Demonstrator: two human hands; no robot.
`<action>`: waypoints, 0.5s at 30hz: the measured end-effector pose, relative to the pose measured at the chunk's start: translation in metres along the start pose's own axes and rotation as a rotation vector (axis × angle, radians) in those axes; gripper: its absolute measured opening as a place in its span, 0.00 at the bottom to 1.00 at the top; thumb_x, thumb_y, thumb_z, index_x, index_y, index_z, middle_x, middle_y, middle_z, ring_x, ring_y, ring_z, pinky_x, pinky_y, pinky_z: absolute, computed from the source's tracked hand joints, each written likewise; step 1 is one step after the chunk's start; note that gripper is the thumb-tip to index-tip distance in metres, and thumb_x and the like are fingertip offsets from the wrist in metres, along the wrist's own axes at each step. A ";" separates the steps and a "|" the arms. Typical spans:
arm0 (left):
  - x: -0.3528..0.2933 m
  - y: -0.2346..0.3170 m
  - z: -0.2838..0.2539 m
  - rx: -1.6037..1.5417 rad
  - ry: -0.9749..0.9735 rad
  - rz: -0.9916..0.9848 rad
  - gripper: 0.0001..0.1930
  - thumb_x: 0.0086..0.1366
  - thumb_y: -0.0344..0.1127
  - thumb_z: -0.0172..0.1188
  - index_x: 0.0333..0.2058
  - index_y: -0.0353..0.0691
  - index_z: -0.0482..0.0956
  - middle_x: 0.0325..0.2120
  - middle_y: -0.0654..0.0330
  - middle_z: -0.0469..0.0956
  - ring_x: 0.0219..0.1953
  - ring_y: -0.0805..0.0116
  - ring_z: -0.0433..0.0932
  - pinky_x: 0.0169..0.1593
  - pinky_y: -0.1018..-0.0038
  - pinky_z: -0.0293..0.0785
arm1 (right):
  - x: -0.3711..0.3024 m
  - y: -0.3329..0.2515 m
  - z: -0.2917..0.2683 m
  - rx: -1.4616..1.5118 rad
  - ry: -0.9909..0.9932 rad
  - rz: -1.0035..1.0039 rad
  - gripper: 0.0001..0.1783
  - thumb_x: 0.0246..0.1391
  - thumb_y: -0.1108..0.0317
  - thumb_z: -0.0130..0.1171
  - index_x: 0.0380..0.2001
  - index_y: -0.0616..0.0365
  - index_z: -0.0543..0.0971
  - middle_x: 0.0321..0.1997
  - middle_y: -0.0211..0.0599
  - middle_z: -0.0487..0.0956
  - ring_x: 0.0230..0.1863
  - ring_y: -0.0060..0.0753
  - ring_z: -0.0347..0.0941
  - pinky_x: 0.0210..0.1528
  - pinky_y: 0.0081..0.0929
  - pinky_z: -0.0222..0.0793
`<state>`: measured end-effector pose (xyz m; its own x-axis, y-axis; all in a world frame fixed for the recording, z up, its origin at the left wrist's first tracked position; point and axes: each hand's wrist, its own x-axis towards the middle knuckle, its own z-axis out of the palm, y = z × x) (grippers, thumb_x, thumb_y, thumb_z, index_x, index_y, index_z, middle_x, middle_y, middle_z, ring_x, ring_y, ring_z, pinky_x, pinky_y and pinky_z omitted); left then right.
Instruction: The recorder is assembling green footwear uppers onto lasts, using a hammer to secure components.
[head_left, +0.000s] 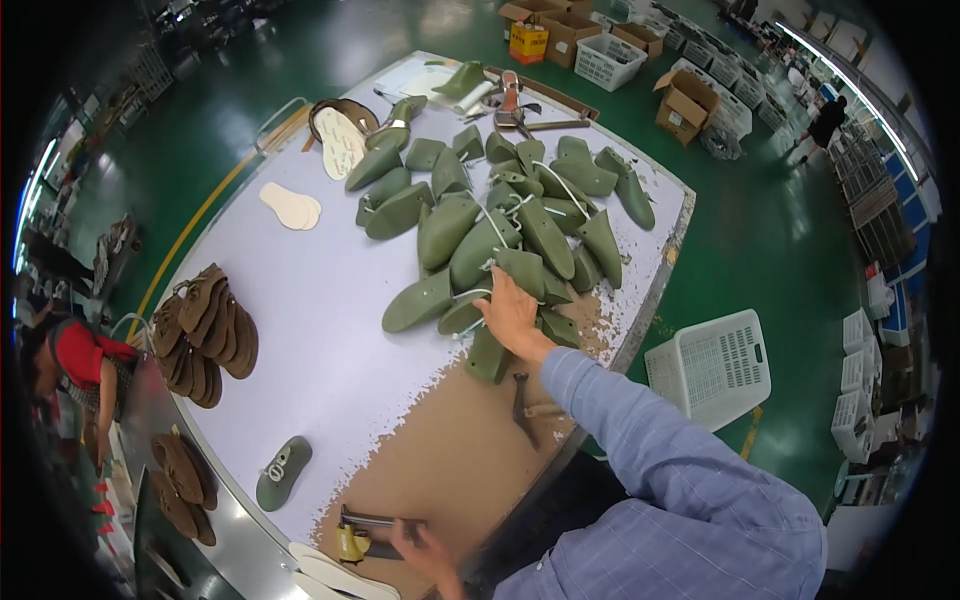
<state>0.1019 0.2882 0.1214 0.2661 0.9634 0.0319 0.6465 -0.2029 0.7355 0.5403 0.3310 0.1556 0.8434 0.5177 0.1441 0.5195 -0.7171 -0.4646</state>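
My right hand (512,315) reaches into a heap of green shoe lasts (415,300), several of them looped with white cord. Its fingers curl over one last (520,268) close to the cord, and the fingertips are partly hidden. Low at the table's near edge hovers my left hand (428,555), slightly blurred, fingers apart and holding nothing. Beside it lies a yellow staple gun (352,543) with a dark handle. A single green last (284,473) with cord on it rests apart, to the left.
Brown shoe uppers (205,335) are stacked at the table's left edge; pale insoles (290,205) lie farther back. A hammer (523,410) sits near my right forearm, another hammer (545,125) at the far end. A white basket (712,370) stands on the floor at right.
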 end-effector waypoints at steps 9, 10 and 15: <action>-0.047 0.005 0.019 -0.114 0.058 -0.203 0.16 0.61 0.29 0.55 0.47 0.29 0.70 0.44 0.46 0.72 0.48 0.53 0.72 0.53 0.64 0.67 | 0.040 0.016 -0.008 -0.438 -0.266 -0.294 0.39 0.44 0.68 0.59 0.60 0.66 0.58 0.27 0.50 0.79 0.26 0.48 0.78 0.28 0.39 0.73; -0.046 0.005 0.019 -0.141 0.044 -0.190 0.16 0.62 0.29 0.55 0.47 0.29 0.70 0.44 0.46 0.72 0.48 0.53 0.72 0.53 0.64 0.68 | 0.043 0.016 -0.010 -0.422 -0.264 -0.296 0.32 0.45 0.69 0.55 0.55 0.65 0.63 0.28 0.52 0.79 0.26 0.49 0.78 0.29 0.40 0.73; -0.043 0.014 0.015 -0.193 0.086 -0.205 0.20 0.58 0.33 0.60 0.48 0.32 0.71 0.44 0.49 0.74 0.48 0.52 0.73 0.53 0.61 0.68 | 0.051 0.018 -0.033 -0.206 -0.294 -0.192 0.24 0.50 0.70 0.51 0.53 0.61 0.66 0.32 0.48 0.80 0.31 0.41 0.79 0.31 0.33 0.73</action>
<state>0.1104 0.2416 0.1200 0.0772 0.9939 -0.0793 0.5307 0.0264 0.8472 0.5975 0.3288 0.1838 0.6688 0.7411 -0.0586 0.7054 -0.6575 -0.2646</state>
